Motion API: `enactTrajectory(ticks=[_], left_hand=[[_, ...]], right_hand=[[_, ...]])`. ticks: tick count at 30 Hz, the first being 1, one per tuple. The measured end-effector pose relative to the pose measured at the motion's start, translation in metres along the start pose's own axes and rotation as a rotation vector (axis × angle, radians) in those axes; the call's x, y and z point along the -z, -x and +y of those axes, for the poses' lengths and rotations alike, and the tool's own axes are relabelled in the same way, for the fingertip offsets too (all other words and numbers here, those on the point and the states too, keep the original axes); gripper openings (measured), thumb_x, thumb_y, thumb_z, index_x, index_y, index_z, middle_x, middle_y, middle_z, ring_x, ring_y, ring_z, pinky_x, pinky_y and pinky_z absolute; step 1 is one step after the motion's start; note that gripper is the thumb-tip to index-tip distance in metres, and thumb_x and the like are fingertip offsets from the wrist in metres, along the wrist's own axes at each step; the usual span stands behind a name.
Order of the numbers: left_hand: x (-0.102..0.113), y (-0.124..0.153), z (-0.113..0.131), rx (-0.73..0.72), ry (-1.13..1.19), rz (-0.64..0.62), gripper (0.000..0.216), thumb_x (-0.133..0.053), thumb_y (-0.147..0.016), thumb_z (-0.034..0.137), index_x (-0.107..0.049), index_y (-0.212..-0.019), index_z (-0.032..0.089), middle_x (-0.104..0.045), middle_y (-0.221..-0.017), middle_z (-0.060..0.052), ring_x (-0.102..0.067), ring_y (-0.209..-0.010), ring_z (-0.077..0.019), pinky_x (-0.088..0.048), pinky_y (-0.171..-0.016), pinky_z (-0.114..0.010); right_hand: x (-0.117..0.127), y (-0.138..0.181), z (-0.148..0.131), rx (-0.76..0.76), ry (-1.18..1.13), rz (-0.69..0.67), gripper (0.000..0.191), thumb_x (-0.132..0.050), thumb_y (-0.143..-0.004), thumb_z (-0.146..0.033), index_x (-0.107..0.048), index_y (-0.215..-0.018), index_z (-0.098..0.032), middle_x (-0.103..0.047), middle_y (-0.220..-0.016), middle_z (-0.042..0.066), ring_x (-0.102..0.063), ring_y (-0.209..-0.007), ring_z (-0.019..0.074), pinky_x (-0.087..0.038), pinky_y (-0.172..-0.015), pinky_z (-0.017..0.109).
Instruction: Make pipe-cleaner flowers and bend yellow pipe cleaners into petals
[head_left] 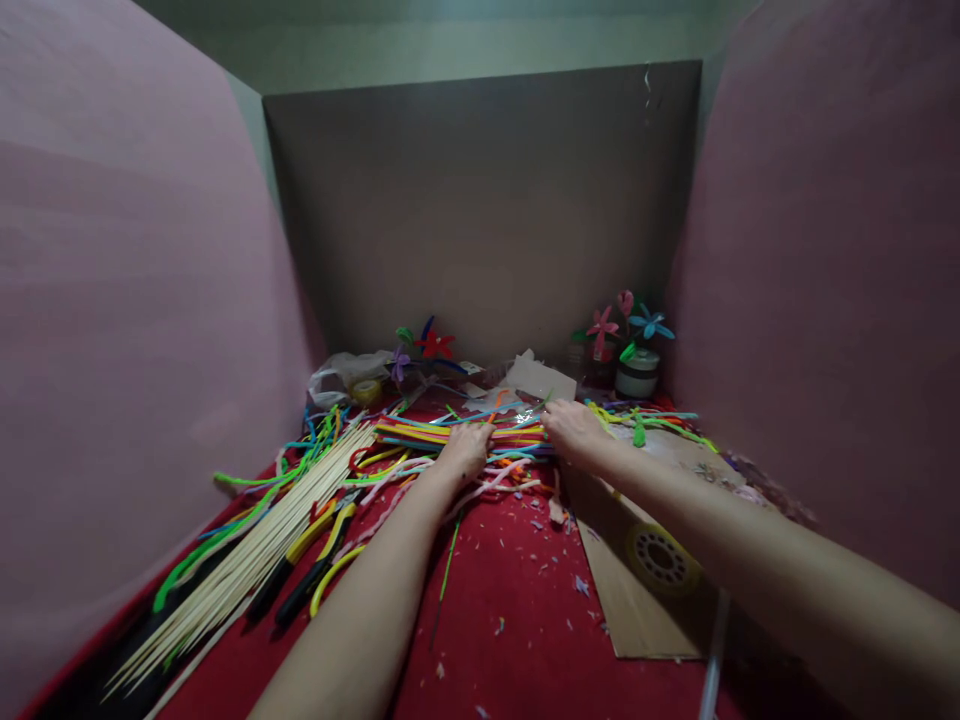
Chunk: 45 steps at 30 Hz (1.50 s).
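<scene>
A bundle of straight, many-coloured pipe cleaners (409,433) lies across the far part of the red cloth. My left hand (466,450) is closed over the middle of this bundle, its fingers curled around the stems. At the bundle's right end my right hand (574,432) grips the stems, with its fingertips partly hidden. Loose pink and white pipe cleaners (487,490) lie just in front of the bundle. A thin green-tipped stem (448,570) rests on the cloth beside my left forearm.
Left of my arm are bamboo sticks (255,540) and yellow-black pliers (300,550). Under my right arm lie a cardboard sheet (622,590) and a yellow tape spool (661,555). Pipe-cleaner flowers (602,328), a jar (637,373) and a plastic bag (345,372) stand behind. Pink walls (112,300) flank both sides.
</scene>
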<state>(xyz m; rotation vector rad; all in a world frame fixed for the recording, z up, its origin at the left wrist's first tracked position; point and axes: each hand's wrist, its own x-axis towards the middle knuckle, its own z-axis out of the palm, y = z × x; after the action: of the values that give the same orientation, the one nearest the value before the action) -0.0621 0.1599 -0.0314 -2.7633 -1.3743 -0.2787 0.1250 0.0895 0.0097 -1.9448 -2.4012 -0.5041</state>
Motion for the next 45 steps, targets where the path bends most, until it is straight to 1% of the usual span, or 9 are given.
enactTrajectory(ticks=[7,13,15,18,22,27,32,38,45], left_hand=[[-0.002,-0.001,-0.001,0.015,-0.001,0.011,0.027,-0.039,-0.086,0.022,-0.062,-0.1,0.016,-0.065,-0.098,-0.014,-0.059,-0.091,-0.0245,-0.039,-0.079,-0.034],[-0.007,0.0,-0.003,0.025,0.086,0.078,0.025,-0.045,-0.084,0.02,-0.063,-0.1,0.017,-0.065,-0.099,-0.013,-0.058,-0.093,-0.0245,-0.039,-0.082,-0.036],[-0.005,0.001,-0.003,0.03,0.139,0.121,0.024,-0.05,-0.081,0.018,-0.062,-0.102,0.017,-0.065,-0.1,-0.012,-0.057,-0.094,-0.0237,-0.039,-0.084,-0.036],[0.005,0.002,0.005,0.05,0.234,0.248,0.033,-0.054,-0.077,0.015,-0.056,-0.111,0.017,-0.059,-0.111,-0.013,-0.051,-0.106,-0.0243,-0.036,-0.091,-0.038],[0.037,0.005,0.035,0.051,0.407,0.369,0.034,-0.053,-0.081,0.028,-0.051,-0.113,0.015,-0.06,-0.101,-0.011,-0.054,-0.095,-0.0213,-0.042,-0.083,-0.036],[0.078,0.026,0.069,-0.003,1.652,0.135,0.052,-0.063,-0.07,0.046,-0.047,-0.11,0.016,-0.046,-0.058,0.006,-0.044,-0.046,-0.0077,-0.036,-0.046,-0.021],[0.084,0.044,0.062,0.249,1.943,0.306,0.033,-0.075,-0.055,0.026,-0.051,-0.073,0.013,-0.044,-0.05,0.008,-0.039,-0.039,-0.0025,-0.03,-0.041,-0.016],[0.069,0.048,0.064,0.33,1.894,0.636,0.03,-0.071,-0.056,0.028,-0.049,-0.071,0.015,-0.057,-0.053,0.005,-0.055,-0.046,-0.0084,-0.04,-0.046,-0.019],[0.052,0.053,0.096,0.206,1.693,0.597,0.022,-0.067,-0.065,0.031,-0.058,-0.077,0.014,-0.065,-0.064,0.0,-0.06,-0.055,-0.0127,-0.046,-0.053,-0.024]], right_hand=[[0.018,0.037,0.065,-0.137,0.119,-0.086,0.023,-0.044,-0.081,-0.009,-0.065,-0.092,-0.014,-0.067,-0.093,0.014,-0.059,-0.093,0.0231,-0.04,-0.073,0.03],[0.073,0.074,0.113,-0.511,0.174,-0.088,0.024,-0.042,-0.079,-0.011,-0.065,-0.087,-0.011,-0.067,-0.087,0.02,-0.065,-0.08,0.0275,-0.039,-0.058,0.03],[0.099,0.088,0.117,-0.665,0.189,0.01,0.028,-0.041,-0.08,-0.016,-0.062,-0.097,-0.011,-0.066,-0.091,0.022,-0.064,-0.081,0.0299,-0.037,-0.055,0.031],[0.124,0.105,0.106,-0.86,0.073,0.501,0.026,-0.043,-0.08,-0.024,-0.063,-0.096,-0.019,-0.068,-0.086,0.015,-0.063,-0.075,0.0253,-0.035,-0.056,0.03],[0.109,0.112,0.064,-0.567,-0.226,0.734,0.021,-0.044,-0.08,-0.026,-0.063,-0.081,-0.017,-0.066,-0.07,0.008,-0.058,-0.061,0.0166,-0.036,-0.056,0.025],[0.051,0.1,0.015,-0.244,-0.341,0.584,0.02,-0.04,-0.081,-0.016,-0.06,-0.077,-0.017,-0.064,-0.076,0.006,-0.057,-0.07,0.0155,-0.036,-0.062,0.023],[0.028,0.092,0.002,-0.23,-0.421,0.5,0.02,-0.04,-0.083,-0.016,-0.06,-0.081,-0.019,-0.064,-0.082,0.006,-0.058,-0.074,0.0169,-0.035,-0.062,0.024],[0.032,0.082,-0.004,-0.524,-1.103,0.662,0.024,-0.055,-0.075,-0.032,-0.052,-0.094,-0.017,-0.06,-0.078,0.004,-0.054,-0.06,0.0153,-0.04,-0.055,0.027],[0.031,0.078,-0.051,-0.451,-2.207,0.176,0.023,-0.061,-0.071,-0.036,-0.055,-0.072,-0.014,-0.056,-0.057,-0.001,-0.048,-0.039,0.0073,-0.037,-0.035,0.019]])
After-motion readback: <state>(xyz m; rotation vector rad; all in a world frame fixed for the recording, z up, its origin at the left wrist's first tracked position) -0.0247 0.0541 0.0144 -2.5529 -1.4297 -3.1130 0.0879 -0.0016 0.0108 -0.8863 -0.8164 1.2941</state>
